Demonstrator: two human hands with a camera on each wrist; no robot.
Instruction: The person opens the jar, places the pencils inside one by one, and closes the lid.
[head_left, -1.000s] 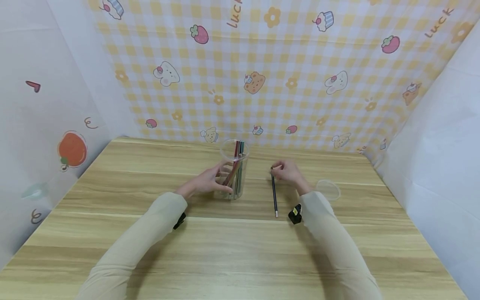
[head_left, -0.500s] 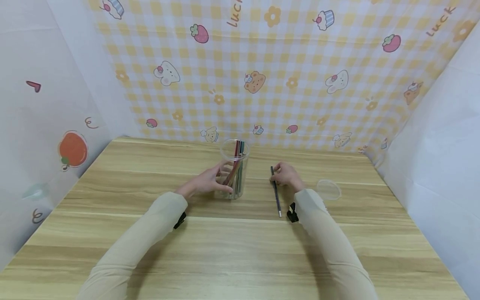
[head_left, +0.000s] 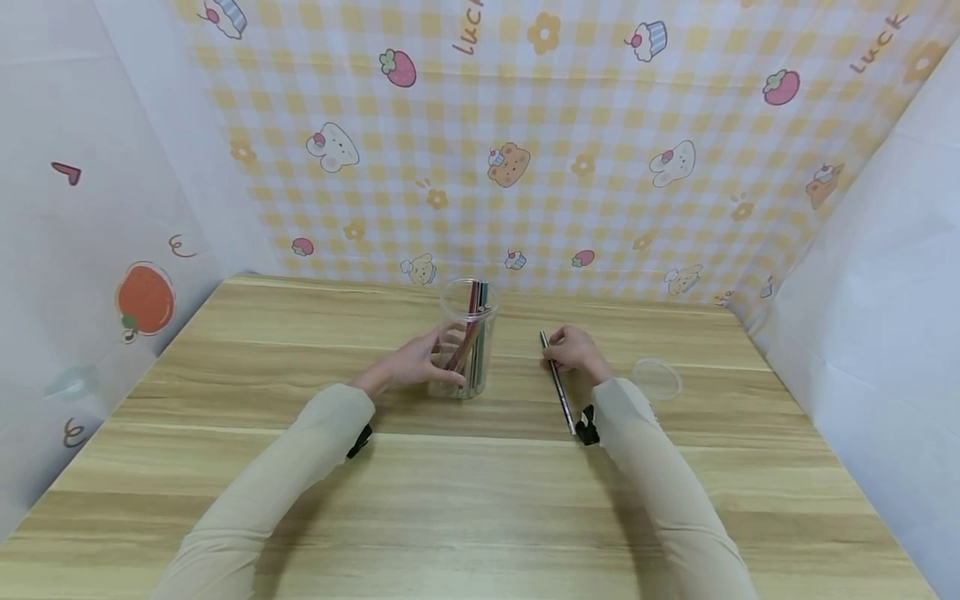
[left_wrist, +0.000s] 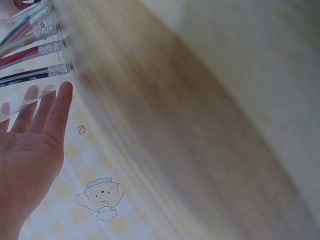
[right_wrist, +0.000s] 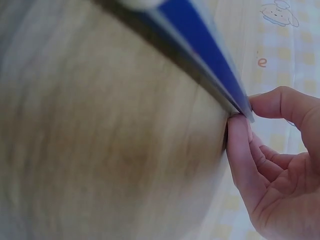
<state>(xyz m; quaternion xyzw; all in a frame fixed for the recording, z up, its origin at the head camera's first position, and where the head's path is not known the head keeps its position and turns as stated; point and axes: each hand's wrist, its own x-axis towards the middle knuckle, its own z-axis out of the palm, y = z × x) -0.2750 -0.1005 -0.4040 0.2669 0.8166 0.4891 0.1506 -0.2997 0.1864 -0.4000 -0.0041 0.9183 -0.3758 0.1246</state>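
A tall clear plastic cup (head_left: 486, 354) stands on the table with several colored pencils (head_left: 476, 321) leaning in it. My left hand (head_left: 408, 362) holds the cup from its left side, the thumb in front and the fingers behind. In the left wrist view, the left hand's fingers (left_wrist: 56, 112) lie fairly straight along the cup, beside the pencils' eraser ends (left_wrist: 59, 70). To the right of the cup, my right hand (head_left: 573, 350) pinches a dark pencil (head_left: 561, 392) near its far end. In the right wrist view, the pencil looks blue, between thumb and index finger.
A round clear lid (head_left: 657, 379) lies on the wooden table (head_left: 480, 517), right of the right hand. A yellow checked cloth (head_left: 420, 208) hangs behind the table, with white sheets (head_left: 870, 333) at both sides.
My right hand took hold of the pencil, having been at its far tip. The pencil's near end has swung to the right. My left hand and the cup have stayed put.
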